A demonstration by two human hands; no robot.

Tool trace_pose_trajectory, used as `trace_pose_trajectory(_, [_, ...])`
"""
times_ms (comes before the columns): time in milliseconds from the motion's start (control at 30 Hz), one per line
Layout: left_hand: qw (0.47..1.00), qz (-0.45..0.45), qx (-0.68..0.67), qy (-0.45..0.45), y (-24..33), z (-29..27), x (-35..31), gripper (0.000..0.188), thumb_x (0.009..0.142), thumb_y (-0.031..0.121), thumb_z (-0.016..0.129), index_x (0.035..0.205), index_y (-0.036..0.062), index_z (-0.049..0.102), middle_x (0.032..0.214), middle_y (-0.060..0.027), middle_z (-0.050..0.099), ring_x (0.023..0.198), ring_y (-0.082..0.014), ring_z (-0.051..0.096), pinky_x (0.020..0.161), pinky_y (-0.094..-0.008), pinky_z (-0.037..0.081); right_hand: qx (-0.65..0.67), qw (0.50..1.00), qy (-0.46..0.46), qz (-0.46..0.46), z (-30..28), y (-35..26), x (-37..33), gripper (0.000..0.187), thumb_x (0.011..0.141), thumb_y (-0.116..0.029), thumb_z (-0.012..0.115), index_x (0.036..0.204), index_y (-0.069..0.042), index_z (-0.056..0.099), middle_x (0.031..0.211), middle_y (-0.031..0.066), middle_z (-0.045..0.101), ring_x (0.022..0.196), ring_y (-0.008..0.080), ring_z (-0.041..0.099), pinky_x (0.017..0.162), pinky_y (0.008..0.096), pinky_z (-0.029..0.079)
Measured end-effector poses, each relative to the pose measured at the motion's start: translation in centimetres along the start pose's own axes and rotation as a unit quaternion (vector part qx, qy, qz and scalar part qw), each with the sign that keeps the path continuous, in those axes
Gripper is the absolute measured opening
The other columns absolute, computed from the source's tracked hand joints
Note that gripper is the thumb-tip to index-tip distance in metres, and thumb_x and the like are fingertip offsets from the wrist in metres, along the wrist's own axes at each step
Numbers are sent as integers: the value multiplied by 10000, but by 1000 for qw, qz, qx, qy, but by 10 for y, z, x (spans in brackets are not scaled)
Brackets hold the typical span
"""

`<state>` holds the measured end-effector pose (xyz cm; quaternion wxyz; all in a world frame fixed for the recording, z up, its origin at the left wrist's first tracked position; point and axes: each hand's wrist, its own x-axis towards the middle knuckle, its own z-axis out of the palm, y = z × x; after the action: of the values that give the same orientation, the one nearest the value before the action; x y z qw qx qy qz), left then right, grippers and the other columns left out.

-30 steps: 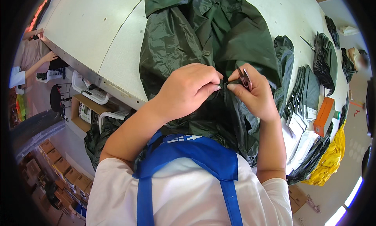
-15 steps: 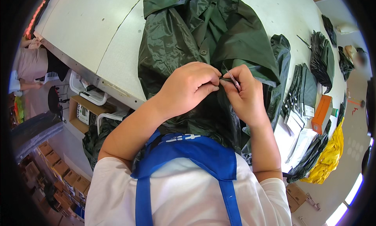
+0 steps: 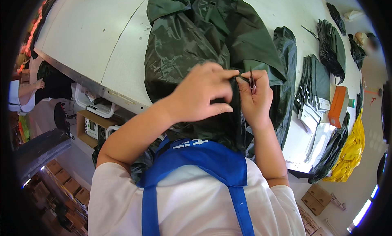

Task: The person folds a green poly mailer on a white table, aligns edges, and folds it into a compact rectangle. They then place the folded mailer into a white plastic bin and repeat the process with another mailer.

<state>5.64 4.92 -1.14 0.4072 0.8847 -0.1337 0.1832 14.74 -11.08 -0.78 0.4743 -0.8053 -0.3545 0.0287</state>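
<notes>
A dark green, shiny coated garment (image 3: 183, 52) lies spread over the table in front of me, its near part hanging down against my apron. My right hand (image 3: 257, 99) is closed round small metal scissors (image 3: 252, 85), their narrow blades pointing away from me. Its thumb and forefinger also pinch an edge of the green fabric. My left hand (image 3: 204, 91), slightly blurred, is over the garment with thumb and fingers apart. Its forefinger reaches to the pinched edge beside my right fingertips. Whether that fingertip touches the cloth cannot be made out.
On the white table (image 3: 94, 35), folded dark green pouches (image 3: 312, 82), an orange box (image 3: 337, 107) and yellow fabric (image 3: 349, 150) lie at the right. A cardboard box (image 3: 92, 127) and white basket (image 3: 96, 103) stand by the left edge. Another person's hand (image 3: 38, 85) shows far left.
My left hand has opened from a pinch, its thumb dropping away from the fingers. The right hand has turned slightly, so the scissors point more directly away from me.
</notes>
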Motion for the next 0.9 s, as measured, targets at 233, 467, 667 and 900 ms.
trace_pose_trajectory(233, [980,-70,183,-42,-13,-28,7,175,724,177,723,832,68,639,723,-47,584,772,-233,553,1035,-457,353,78,980,98,154,-74,97,-11,333,845,-50,597,1177,-61,591,1209,99,589,1010,146,551,881,267,427])
trace_pose_trajectory(467, [956,-266,-119,38,-14,-50,-14,132,856,0,588,988,4,597,883,9,575,810,-47,502,859,-219,418,-191,849,90,485,-179,275,-210,378,802,-321,674,991,4,636,973,149,637,829,276,596,768,354,462])
trace_pose_trajectory(667, [905,-282,-268,175,-20,-117,-19,181,921,80,560,1099,50,572,966,-21,629,866,-72,574,780,-217,466,-27,810,549,204,-256,156,-132,182,878,-167,577,886,12,546,794,78,566,609,120,506,490,211,406])
trace_pose_trajectory(900, [882,-307,-336,122,-33,-115,37,191,929,136,557,1108,78,528,991,-26,636,879,-89,599,780,-232,481,1,915,400,48,-424,165,122,287,942,-147,453,1159,40,465,1193,180,561,983,272,646,838,306,536])
